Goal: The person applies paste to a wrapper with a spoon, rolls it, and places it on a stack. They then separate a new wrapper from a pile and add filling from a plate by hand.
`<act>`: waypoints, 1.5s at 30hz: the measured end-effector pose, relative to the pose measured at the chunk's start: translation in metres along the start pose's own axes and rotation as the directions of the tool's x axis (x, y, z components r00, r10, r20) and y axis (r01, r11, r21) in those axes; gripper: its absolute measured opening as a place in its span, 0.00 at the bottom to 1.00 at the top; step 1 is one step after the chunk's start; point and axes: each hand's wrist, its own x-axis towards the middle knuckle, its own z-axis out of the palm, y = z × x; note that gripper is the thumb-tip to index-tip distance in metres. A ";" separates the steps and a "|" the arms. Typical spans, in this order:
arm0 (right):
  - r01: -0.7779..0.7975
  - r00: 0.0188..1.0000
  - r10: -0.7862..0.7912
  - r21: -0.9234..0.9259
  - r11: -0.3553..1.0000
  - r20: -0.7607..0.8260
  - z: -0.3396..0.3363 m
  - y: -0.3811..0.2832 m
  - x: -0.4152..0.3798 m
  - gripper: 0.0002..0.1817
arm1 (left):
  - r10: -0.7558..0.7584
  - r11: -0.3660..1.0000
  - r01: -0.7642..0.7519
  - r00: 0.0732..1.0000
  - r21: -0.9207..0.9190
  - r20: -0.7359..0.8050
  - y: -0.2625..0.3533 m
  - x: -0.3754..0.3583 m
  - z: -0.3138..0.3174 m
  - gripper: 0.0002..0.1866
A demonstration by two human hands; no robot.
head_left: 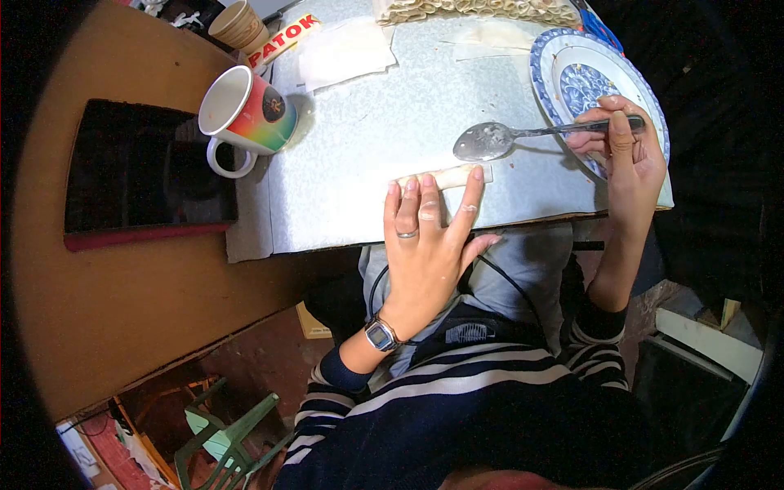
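Note:
My left hand [429,224], with a ring and a wristwatch, lies with its fingers stretched out. Its fingertips rest on a thin, pale rolled wrapper [451,177] near the front edge of the board. My right hand [627,155] grips a metal spoon [488,141] by its dark handle. The spoon's bowl points left, above the board and just beyond the roll, and has whitish residue on it. Beneath the right hand is a blue-and-white patterned plate [549,77] with small bits of food on it.
Many finished rolls [482,10] are stacked at the back. Flat wrapper sheets [347,57] lie on the pale board [367,122]. To the left stand a rainbow mug [253,114], a beige cup [239,26], a strip lettered "PATOK" [282,41] and a dark glossy tablet-like object [139,167].

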 end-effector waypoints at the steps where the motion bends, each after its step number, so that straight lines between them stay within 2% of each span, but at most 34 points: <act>1: -0.008 1.000 0.008 -0.010 1.000 -0.006 0.001 0.000 0.000 0.15 | 0.001 1.000 -0.001 1.000 -0.002 -0.005 0.000 0.000 0.000 0.39; 4: 0.071 0.996 -0.074 -0.056 0.996 -0.055 0.004 -0.004 0.001 0.15 | 0.001 1.000 -0.001 1.000 -0.003 -0.013 -0.001 -0.001 0.001 0.39; 7: -0.009 1.000 0.010 -0.037 0.999 0.019 0.004 -0.002 0.000 0.16 | -0.003 1.000 0.003 1.000 0.004 -0.005 0.000 0.000 0.000 0.38; 10: 0.046 0.998 -0.049 -0.059 0.997 -0.042 0.005 -0.003 0.003 0.16 | -0.004 1.000 0.004 1.000 0.006 -0.004 0.001 0.000 0.001 0.39; 13: 0.041 0.999 -0.041 0.010 0.999 -0.010 0.007 -0.004 0.003 0.16 | -0.010 1.000 0.010 1.000 -0.003 -0.003 0.001 0.000 0.001 0.39; 16: -0.022 1.000 0.022 -0.053 0.998 0.008 0.012 -0.004 0.003 0.16 | -0.007 1.000 0.007 1.000 0.001 0.002 0.001 0.000 0.000 0.39; 19: 0.038 0.997 -0.041 -0.048 0.998 -0.069 0.014 -0.004 0.004 0.16 | -0.005 1.000 0.005 1.000 0.002 0.001 0.001 0.001 -0.001 0.39; 22: -0.021 0.999 0.021 -0.003 1.000 0.043 0.015 -0.005 0.002 0.16 | -0.008 1.000 0.008 1.000 -0.005 -0.007 0.001 0.000 0.000 0.38; 25: -0.006 1.000 0.006 -0.023 1.000 -0.015 0.015 -0.002 0.004 0.16 | -0.008 1.000 0.008 1.000 -0.013 -0.008 0.000 0.000 0.000 0.38; 28: -0.006 1.000 0.006 0.059 0.998 -0.007 0.012 -0.002 0.005 0.15 | -0.010 1.000 0.010 1.000 -0.007 0.004 0.000 0.001 0.000 0.38; 31: 0.035 0.999 -0.035 -0.062 0.997 0.001 0.008 -0.007 0.011 0.16 | -0.011 1.000 0.011 1.000 -0.001 0.008 0.001 0.000 0.000 0.38; 34: 0.279 0.954 -0.286 -0.081 0.957 -0.088 0.027 -0.029 0.026 0.16 | -0.006 1.000 0.006 1.000 -0.012 -0.005 0.001 0.000 0.000 0.38; 36: 0.418 0.907 -0.413 -0.064 0.906 0.076 0.045 -0.054 0.033 0.18 | -0.003 1.000 0.003 1.000 -0.022 -0.014 0.001 0.000 -0.001 0.38; 37: 0.620 0.759 -0.588 -0.035 0.784 0.278 0.046 -0.060 0.046 0.18 | -0.002 1.000 0.002 1.000 -0.026 -0.017 0.001 0.000 -0.002 0.38; 38: 0.715 0.667 -0.660 -0.047 0.698 0.345 0.063 -0.074 0.052 0.18 | 0.003 1.000 -0.004 1.000 -0.031 -0.029 0.001 -0.001 -0.001 0.38; 40: 0.780 0.617 -0.731 -0.102 0.618 0.293 0.107 -0.079 0.049 0.16 | 0.009 0.999 -0.011 0.999 -0.045 -0.053 0.000 -0.002 0.002 0.39; 42: 0.803 0.573 -0.755 -0.037 0.594 0.319 0.153 -0.086 0.061 0.14 | -0.002 0.998 -0.002 0.998 -0.061 -0.067 0.001 -0.002 0.004 0.38; 45: 0.774 0.588 -0.730 0.017 0.633 0.348 0.215 -0.082 0.077 0.13 | 0.000 0.997 -0.005 0.998 -0.071 -0.062 0.001 0.001 -0.003 0.41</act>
